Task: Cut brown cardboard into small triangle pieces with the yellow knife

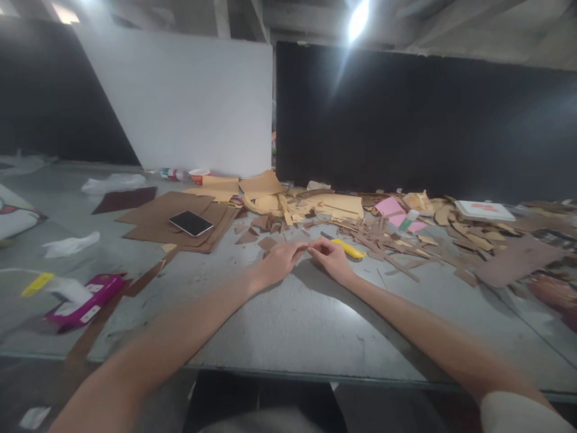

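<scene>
My left hand and my right hand meet over the middle of the grey table. Fingers of both are pinched together, their tips nearly touching. Whatever sits between them, if anything, is too small to make out. Just beyond my right hand lies a yellow-handled utility knife, its dark blade end pointing left. Small brown offcuts are scattered in front of my left hand, and a heap of brown strips spreads to the right of the knife.
A phone rests on stacked brown sheets at the left. Nearer is a magenta power strip with a white plug. Tan scraps, pink paper, a glue stick and a white box lie towards the back.
</scene>
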The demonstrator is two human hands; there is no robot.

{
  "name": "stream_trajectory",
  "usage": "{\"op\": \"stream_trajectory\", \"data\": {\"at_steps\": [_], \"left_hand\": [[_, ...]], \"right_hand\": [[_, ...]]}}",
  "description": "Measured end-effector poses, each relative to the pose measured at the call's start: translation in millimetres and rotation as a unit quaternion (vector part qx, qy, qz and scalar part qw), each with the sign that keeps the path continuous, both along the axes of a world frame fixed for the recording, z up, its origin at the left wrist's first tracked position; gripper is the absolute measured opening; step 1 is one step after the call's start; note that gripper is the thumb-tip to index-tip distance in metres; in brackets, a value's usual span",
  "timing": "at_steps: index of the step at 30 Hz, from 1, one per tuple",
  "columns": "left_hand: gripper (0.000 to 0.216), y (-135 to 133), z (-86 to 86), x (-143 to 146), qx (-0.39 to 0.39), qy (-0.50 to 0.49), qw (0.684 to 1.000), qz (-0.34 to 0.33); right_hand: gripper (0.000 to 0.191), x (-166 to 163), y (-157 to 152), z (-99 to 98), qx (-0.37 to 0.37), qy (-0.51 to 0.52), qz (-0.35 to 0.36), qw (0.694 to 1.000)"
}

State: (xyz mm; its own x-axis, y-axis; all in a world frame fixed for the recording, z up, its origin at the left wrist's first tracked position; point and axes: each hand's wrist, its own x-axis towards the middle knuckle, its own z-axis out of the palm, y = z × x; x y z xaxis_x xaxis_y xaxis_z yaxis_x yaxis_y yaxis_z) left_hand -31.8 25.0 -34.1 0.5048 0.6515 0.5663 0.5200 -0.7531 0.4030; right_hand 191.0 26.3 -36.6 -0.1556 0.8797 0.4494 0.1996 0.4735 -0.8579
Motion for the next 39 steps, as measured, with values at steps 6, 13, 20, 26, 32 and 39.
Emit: {"op": "stream_trajectory", "data": {"at_steps": [6,13,20,26,32,39], "left_hand": [[0.032,-1.8,2.1,-0.4,-0.012,-0.005,1.000,-0.013],[0.030,-0.3,0.7,-1.9,-0.014,0.003,1.000,-0.012],[0.030,-2.0,3.1,-2.7,-0.006,0.019,1.000,-0.022],[0.033,-4.1,5.9,-0.5,-0.011,0.015,1.000,-0.017],[0.040,-4.1,7.0,1.5,-0.002,0.017,1.000,-0.011],[0.042,-6.3,9.1,0.1,-0.009,0.049,0.999,-0.003]], "right_hand": [[0.031,1.2,-3.9,3.2,0.058,-0.012,-0.004,0.998],[0.025,1.2,-6.4,2.8,0.141,-0.056,0.013,0.988],[0.028,0.0,-7.0,3.7,0.157,-0.094,0.033,0.983],[0.031,-0.3,-3.9,2.6,0.134,-0.077,0.014,0.988],[0.033,0.3,-5.1,-1.3,0.054,-0.049,0.049,0.996],[0.042,-4.2,-3.1,-4.6,-0.055,-0.047,0.118,0.990]]}}
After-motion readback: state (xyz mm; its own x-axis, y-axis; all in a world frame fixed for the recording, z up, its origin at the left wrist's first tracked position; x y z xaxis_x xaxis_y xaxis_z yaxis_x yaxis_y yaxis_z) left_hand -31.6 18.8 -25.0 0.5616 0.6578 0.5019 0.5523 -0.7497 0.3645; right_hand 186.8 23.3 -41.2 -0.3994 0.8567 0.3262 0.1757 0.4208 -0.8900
